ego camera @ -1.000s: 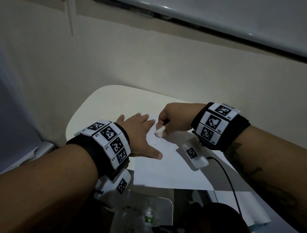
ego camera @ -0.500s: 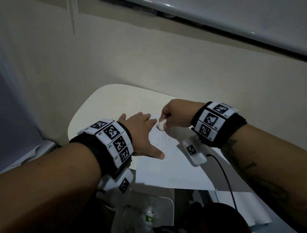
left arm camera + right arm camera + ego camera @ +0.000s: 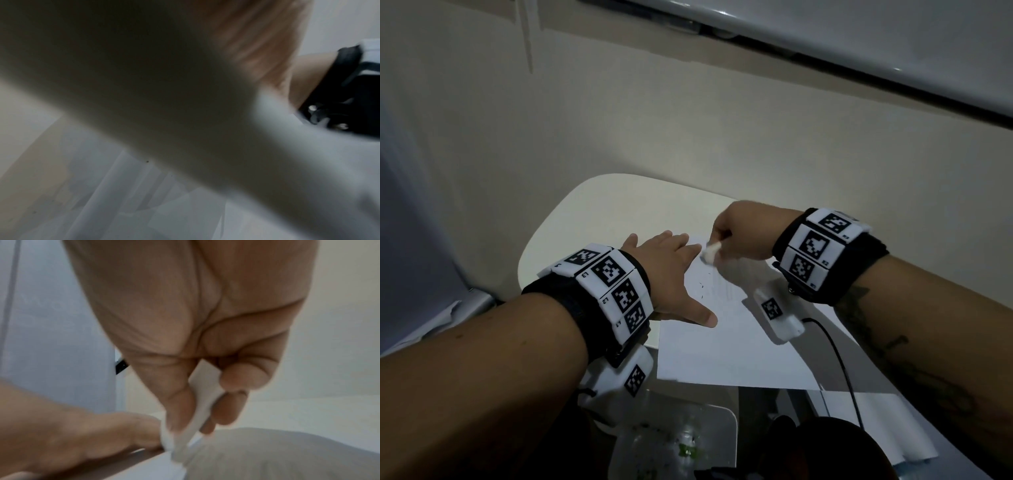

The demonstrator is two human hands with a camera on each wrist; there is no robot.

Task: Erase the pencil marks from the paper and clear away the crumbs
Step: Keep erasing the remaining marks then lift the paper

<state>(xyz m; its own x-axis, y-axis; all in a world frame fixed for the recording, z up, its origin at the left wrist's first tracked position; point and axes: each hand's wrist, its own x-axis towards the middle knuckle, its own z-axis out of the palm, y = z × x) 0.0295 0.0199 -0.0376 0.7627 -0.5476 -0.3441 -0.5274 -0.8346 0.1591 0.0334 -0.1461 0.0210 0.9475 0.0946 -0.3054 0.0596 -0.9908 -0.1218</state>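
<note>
A white sheet of paper (image 3: 722, 342) lies on the small cream table (image 3: 599, 219). Faint pencil marks (image 3: 702, 286) and dark crumbs show near its far left part. My left hand (image 3: 671, 274) lies flat on the paper's left edge, fingers straight and thumb spread. My right hand (image 3: 722, 236) pinches a white eraser (image 3: 710, 253), whose lower end touches the paper beside my left fingertips. In the right wrist view thumb and fingers (image 3: 236, 379) clamp the eraser (image 3: 203, 386), its tip blurred on the paper (image 3: 287, 456). The left wrist view is dark and blurred.
The table stands against a cream wall (image 3: 688, 120). A black cable (image 3: 839, 356) runs from my right wrist camera over the paper's right side. Below the table's near edge sit a clear container (image 3: 674, 442), a dark round object (image 3: 825, 448) and more white paper (image 3: 876, 421).
My right hand has slid the eraser up the paper, away from me, to just beside my left fingertips. My left hand stays flat on the sheet.
</note>
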